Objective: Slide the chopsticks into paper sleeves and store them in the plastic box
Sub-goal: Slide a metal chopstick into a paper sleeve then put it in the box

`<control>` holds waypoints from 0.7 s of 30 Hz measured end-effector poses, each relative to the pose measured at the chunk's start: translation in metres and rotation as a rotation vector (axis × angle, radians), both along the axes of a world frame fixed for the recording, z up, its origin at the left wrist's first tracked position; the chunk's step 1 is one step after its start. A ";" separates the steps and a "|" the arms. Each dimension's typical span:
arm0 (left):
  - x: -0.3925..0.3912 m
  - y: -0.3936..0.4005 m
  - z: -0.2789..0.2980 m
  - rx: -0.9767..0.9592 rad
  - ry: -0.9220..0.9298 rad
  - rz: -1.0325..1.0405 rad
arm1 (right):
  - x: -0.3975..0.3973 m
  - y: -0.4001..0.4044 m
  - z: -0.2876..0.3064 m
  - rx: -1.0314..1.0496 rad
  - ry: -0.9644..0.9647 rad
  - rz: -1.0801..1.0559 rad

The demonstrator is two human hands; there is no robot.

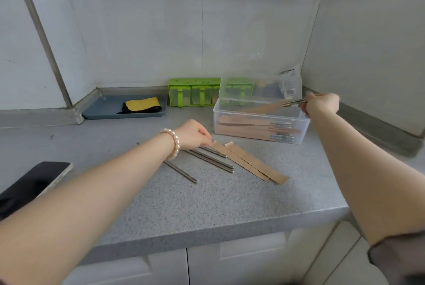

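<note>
Holding a brown paper-sleeved pair of metal chopsticks [273, 106] over the clear plastic box [259, 123], the right hand [320, 104] pinches its metal end. The left hand [193, 134] fingers [205, 135] pinch a loose brown paper sleeve [239, 160] beside bare steel chopsticks [211, 158] on the speckled grey surface [207, 204].

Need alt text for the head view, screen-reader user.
The right hand lowers a brown paper-sleeved pair of metal chopsticks into an open clear plastic box, while the left hand pinches one of two empty brown paper sleeves beside loose metal chopsticks on a grey speckled counter.
</note>
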State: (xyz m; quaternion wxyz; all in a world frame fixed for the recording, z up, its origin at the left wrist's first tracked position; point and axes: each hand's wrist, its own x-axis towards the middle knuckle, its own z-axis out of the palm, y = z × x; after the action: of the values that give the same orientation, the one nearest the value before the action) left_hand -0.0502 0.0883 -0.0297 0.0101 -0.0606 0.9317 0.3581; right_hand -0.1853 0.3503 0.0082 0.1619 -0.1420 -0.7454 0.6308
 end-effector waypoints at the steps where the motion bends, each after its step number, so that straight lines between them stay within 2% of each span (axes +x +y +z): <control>1: 0.000 0.002 -0.002 -0.030 -0.015 -0.024 | -0.001 -0.004 -0.001 0.018 -0.029 0.025; 4: -0.001 0.001 -0.008 -0.103 -0.032 -0.041 | -0.005 -0.012 -0.006 0.040 -0.116 0.106; 6: -0.003 -0.002 -0.011 -0.109 -0.042 -0.039 | -0.005 -0.015 -0.008 0.203 -0.134 0.150; 9: -0.003 -0.005 -0.013 -0.095 -0.045 -0.031 | 0.009 -0.022 -0.008 0.634 0.089 0.148; 11: -0.003 -0.007 -0.015 -0.085 -0.039 -0.026 | 0.027 -0.031 -0.011 0.770 0.188 0.225; 13: -0.003 -0.007 -0.016 -0.072 -0.038 -0.019 | 0.042 -0.044 -0.023 0.974 0.028 0.542; 15: -0.002 -0.005 -0.017 -0.057 -0.038 -0.008 | 0.055 -0.057 -0.038 1.166 -0.267 0.806; 17: 0.000 -0.002 -0.018 -0.056 -0.034 -0.010 | 0.060 -0.063 -0.047 1.238 -0.407 0.827; 21: 0.008 0.001 -0.016 -0.073 -0.039 -0.038 | 0.062 -0.069 -0.045 1.252 -0.463 0.819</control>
State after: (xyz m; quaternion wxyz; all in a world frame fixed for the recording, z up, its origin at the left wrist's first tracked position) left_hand -0.0420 0.0891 -0.0461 0.0330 -0.0501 0.9447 0.3225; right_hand -0.1229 0.2814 -0.0373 -0.1936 0.1341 -0.9702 0.0566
